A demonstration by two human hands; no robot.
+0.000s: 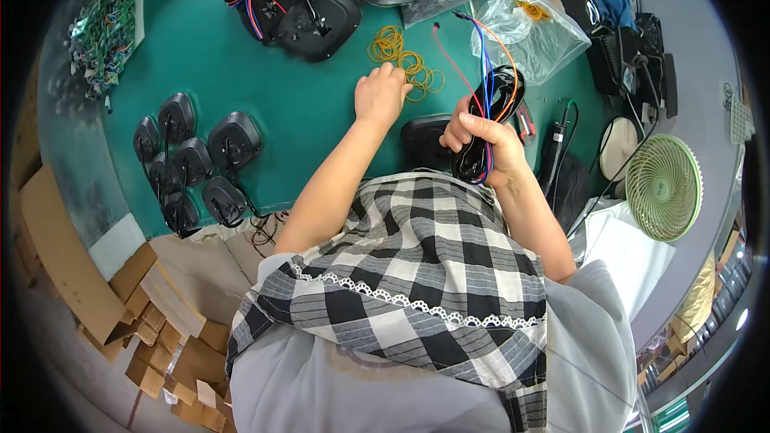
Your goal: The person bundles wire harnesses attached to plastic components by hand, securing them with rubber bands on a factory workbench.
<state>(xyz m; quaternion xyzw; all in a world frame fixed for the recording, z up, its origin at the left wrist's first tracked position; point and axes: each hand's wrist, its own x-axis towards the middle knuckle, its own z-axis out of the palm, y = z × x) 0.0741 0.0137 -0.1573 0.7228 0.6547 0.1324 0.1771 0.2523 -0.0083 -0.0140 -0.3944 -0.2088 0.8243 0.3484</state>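
My right hand (501, 144) is wrapped round a coiled wire bundle (509, 88), black cable with loose red, blue and orange ends that stick up past the fingers. My left hand (379, 98) rests at the edge of a loose pile of yellow rubber bands (387, 44), its fingers curled together. The fingertips are turned down, so whatever they may pinch is hidden. Between my forearms a black plastic housing (425, 140) lies at the table's near edge, partly covered by my right hand and the wire bundle.
Black housings with bundled wires (321, 24) are heaped at the far side; several smaller ones (234, 140) lie at left. Green circuit boards (104, 36) fill the far left corner. A clear plastic bag (529, 44), a soldering iron-like tool (559, 132) and a green fan (664, 187) are at right.
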